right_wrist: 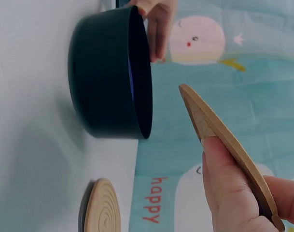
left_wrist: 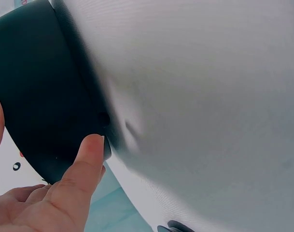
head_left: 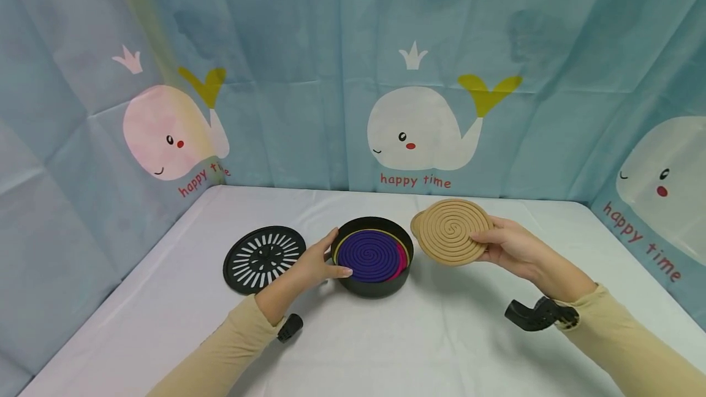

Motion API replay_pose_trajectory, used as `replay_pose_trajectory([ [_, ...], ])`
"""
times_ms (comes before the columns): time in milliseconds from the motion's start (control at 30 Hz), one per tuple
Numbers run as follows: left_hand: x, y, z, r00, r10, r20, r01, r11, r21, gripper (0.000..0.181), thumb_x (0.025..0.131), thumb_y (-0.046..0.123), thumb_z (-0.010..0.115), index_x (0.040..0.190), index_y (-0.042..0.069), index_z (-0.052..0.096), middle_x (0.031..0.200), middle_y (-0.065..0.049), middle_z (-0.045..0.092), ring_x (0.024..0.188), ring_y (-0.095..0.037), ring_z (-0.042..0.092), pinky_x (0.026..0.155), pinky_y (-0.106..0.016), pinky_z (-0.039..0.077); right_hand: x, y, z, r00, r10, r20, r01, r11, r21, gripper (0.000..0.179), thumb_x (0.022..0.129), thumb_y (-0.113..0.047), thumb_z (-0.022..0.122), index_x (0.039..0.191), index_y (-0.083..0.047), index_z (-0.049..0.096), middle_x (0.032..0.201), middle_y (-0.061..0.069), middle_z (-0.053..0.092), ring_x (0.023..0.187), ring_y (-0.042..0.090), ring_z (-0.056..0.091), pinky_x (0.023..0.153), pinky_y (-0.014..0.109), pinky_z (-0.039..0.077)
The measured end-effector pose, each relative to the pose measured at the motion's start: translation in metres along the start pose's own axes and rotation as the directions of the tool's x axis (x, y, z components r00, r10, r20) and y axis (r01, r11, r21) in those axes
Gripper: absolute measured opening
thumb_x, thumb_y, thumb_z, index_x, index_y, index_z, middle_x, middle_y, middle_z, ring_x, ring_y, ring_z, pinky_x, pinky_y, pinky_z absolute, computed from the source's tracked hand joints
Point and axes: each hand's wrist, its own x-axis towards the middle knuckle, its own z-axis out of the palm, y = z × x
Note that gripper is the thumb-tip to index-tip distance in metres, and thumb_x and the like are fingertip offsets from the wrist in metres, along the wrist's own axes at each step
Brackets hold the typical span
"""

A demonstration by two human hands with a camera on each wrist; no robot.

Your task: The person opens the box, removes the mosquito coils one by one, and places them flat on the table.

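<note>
A round black mosquito coil holder (head_left: 372, 290) stands on the table, with a purple mosquito coil (head_left: 368, 255) on top of pink and yellow ones inside. My left hand (head_left: 313, 267) grips its left side, thumb at the front rim; in the left wrist view a finger (left_wrist: 89, 154) lies against the dark wall. Right of the holder, my right hand (head_left: 515, 249) pinches a tan mosquito coil (head_left: 449, 231) at its edge, raised and tilted. The right wrist view shows this coil (right_wrist: 233, 150) edge-on, and another tan coil (right_wrist: 104, 210) lying on the table.
Left of the holder lies a black slotted lid (head_left: 265, 259), partly behind my left forearm. A white cloth (head_left: 419, 348) covers the table. Blue whale-print curtains (head_left: 309, 78) stand along the back and sides. Black straps with camera mounts (head_left: 540, 314) sit at my wrists.
</note>
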Motion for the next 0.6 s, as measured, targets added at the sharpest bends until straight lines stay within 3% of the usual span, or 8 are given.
replay_pose_trajectory([
  [600, -0.001, -0.001, 0.0, 1.0, -0.014, 0.006, 0.014, 1.0, -0.017, 0.096, 0.081, 0.007, 0.079, 0.156, 0.007, 0.018, 0.158, -0.015, 0.022, 0.138, -0.041, 0.032, 0.108, -0.054, 0.033, -0.025, 0.006, -0.045, 0.997, -0.034, -0.064, 0.04, 0.995, 0.094, 0.077, 0.1, 0.004, 0.043, 0.15, 0.004, -0.016, 0.11, -0.005, 0.063, 0.099, 0.015, 0.066, 0.084, 0.034, 0.055],
])
